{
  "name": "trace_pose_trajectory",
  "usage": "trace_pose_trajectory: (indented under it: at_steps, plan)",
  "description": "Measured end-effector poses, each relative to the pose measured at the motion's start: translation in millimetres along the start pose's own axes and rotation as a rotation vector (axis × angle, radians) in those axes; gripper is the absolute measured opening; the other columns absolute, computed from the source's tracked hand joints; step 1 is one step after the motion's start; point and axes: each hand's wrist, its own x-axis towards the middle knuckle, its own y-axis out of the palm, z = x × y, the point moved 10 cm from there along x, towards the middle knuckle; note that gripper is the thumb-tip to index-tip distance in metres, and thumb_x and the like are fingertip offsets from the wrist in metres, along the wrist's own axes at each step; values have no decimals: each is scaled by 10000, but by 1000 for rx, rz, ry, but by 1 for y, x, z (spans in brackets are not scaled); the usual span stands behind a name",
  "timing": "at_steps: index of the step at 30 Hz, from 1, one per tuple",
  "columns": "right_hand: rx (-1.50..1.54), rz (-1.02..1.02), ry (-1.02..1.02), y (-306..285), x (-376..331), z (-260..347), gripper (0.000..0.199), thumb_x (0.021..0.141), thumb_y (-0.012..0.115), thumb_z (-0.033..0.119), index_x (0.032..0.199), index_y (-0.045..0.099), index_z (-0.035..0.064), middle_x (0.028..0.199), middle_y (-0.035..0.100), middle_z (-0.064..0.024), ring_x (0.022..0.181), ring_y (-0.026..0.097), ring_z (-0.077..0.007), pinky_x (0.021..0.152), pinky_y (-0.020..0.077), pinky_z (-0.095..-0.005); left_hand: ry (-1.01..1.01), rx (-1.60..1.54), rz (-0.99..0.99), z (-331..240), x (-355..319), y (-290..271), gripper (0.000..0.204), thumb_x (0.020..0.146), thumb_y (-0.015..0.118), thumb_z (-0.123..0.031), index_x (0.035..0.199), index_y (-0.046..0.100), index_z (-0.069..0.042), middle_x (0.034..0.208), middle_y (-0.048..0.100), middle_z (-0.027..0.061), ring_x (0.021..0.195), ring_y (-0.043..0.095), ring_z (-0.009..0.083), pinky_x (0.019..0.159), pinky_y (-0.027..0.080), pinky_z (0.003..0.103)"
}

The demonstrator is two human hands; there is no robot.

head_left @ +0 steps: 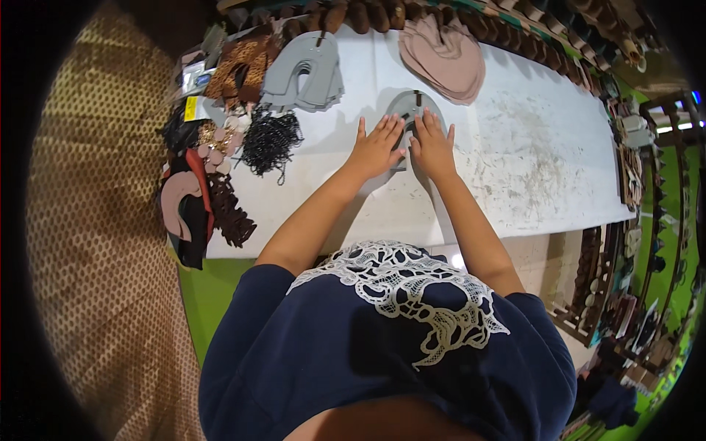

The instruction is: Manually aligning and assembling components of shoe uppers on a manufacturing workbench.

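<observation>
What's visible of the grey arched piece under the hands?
The grey arched piece looks like smooth sheet material, with a short dark strip at its rounded top. It lies on the white tabletop, curve facing away from the person. The left hand and right hand rest over it, hiding most of both sides; layer count is unclear.

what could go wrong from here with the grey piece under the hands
Uneven pressure from the left hand and right hand, both spread over the grey curved piece, might skew it.
Dark smudges mark the white tabletop on the right, so the piece could get dirty if slid there.
The tangled black strands lie close to the grey stack and might snag if that is moved.
</observation>
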Motion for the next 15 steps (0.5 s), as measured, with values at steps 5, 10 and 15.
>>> trace_pose_trajectory:
  at_steps: [5, 10, 15]
  plan:
    - [70, 38, -79, -2, -3, 60, 397, 831, 563, 217, 1217, 528, 132, 1334, 438, -81, 1249, 394, -247, 1016, 225, -601, -166, -55, -36, 46, -55, -28, 505, 885, 489, -363, 1320, 433, -114, 1461, 275, 123, 1346, 260, 299, 1035, 87, 637]
    - [165, 55, -140, 18, 15, 105, 417, 829, 575, 233, 1236, 525, 159, 1351, 422, -80, 1245, 395, -259, 1016, 218, -603, -344, 18, -73, 122, -87, -67, 409, 854, 549, -327, 1217, 540, -140, 1422, 343, 112, 1346, 247, 300, 1034, 97, 637]
    - [171, 71, -145, 32, 50, 139, 389, 831, 574, 259, 1206, 553, 158, 1325, 453, -84, 1246, 397, -250, 1009, 235, -605, -409, 196, -301, 187, -92, -127, 281, 831, 581, -285, 1065, 625, -136, 1311, 467, 79, 1292, 337, 290, 1016, 150, 641]
